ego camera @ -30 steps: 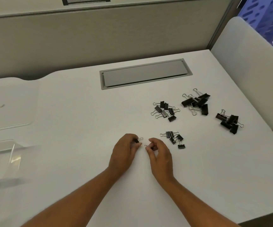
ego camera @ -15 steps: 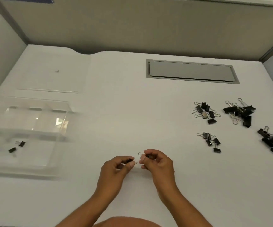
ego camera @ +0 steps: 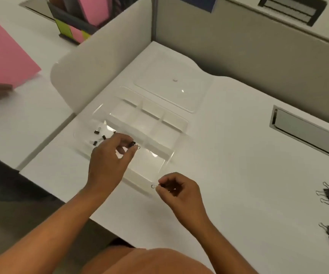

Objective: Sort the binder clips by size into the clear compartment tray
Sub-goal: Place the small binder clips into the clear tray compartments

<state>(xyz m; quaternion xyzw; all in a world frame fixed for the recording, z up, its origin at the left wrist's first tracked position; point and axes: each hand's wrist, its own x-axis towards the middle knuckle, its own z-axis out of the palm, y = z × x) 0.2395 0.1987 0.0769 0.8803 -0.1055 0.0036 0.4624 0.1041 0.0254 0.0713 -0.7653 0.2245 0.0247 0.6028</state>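
My left hand (ego camera: 108,161) pinches a small black binder clip (ego camera: 132,143) over the clear plastic tray (ego camera: 176,123). My right hand (ego camera: 179,189) fingers pinch a wire-looped clip (ego camera: 155,186) just past the tray's glossy near edge; no writing is readable.

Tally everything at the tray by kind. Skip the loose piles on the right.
Binder clips lying in the tray: 4
Binder clip in the left hand: 1
Binder clip in the right hand: 1
Clear tray: 1
Clear lid: 1
Total: 8
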